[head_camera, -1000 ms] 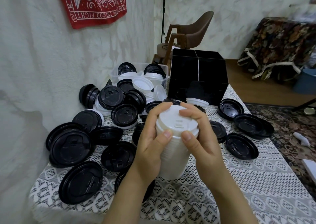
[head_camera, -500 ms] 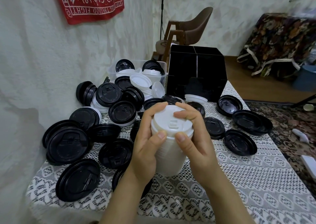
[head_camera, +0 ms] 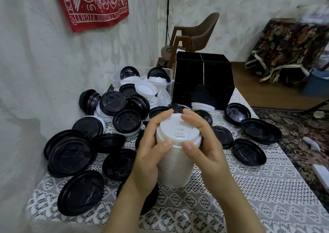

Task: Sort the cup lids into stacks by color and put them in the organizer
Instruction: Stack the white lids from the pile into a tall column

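White stack (head_camera: 178,163) of lids stands on the lace tablecloth (head_camera: 249,188), with the left hand (head_camera: 148,156) and right hand (head_camera: 206,149) wrapped round it as a second ago, thumbs pressing the top rim. Little has moved. The stack looks squared and ready for the black organizer (head_camera: 204,76) behind.

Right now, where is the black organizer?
In the head view, the black organizer stands far centre-right on the table, right of the clear bin, white lids at its foot.
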Available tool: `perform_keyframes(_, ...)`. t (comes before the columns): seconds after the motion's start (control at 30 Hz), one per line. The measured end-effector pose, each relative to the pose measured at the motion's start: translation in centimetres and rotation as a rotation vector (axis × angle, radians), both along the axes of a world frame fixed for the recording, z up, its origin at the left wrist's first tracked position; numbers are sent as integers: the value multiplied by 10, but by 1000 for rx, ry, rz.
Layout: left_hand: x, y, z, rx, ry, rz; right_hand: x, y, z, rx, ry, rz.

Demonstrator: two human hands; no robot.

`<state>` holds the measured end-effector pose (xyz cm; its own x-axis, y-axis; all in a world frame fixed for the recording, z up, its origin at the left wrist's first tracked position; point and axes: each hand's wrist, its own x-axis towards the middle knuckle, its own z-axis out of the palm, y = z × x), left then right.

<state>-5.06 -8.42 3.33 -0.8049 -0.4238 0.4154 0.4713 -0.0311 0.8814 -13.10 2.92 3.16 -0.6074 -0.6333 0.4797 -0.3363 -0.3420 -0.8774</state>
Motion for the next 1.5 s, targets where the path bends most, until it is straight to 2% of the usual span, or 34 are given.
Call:
perform_keyframes(0.4,2,-7,3,-84,-58,-19,0,7,6,29,-44,14)
perform_keyframes(0.53,2,-7,1,-129,-87,-5,-13,15,3,49,16,-143)
perform_keyframes(0.63,3,-7,-5,-118,-165,-25,-25,25,-6,195,134,-298)
perform_keyframes(0.7,5,-7,-8,-135,-241,-25,-28,32,-12,269,134,-338)
perform_keyframes(0.87,11,6,-19,-279,-392,115,-24,43,-15,287,51,-311)
perform_keyframes(1.0,19,18,-16,-289,-494,246,-9,42,-5,273,-2,-194)
perform_keyframes(1.13,29,34,-17,-317,-548,419,6,28,8,322,106,-81)
perform_keyframes(1.27,37,55,-21,-350,-557,436,10,14,17,383,197,-106)
perform_keyframes(1.5,38,70,-29,-300,-632,438,8,13,16,401,159,-125)
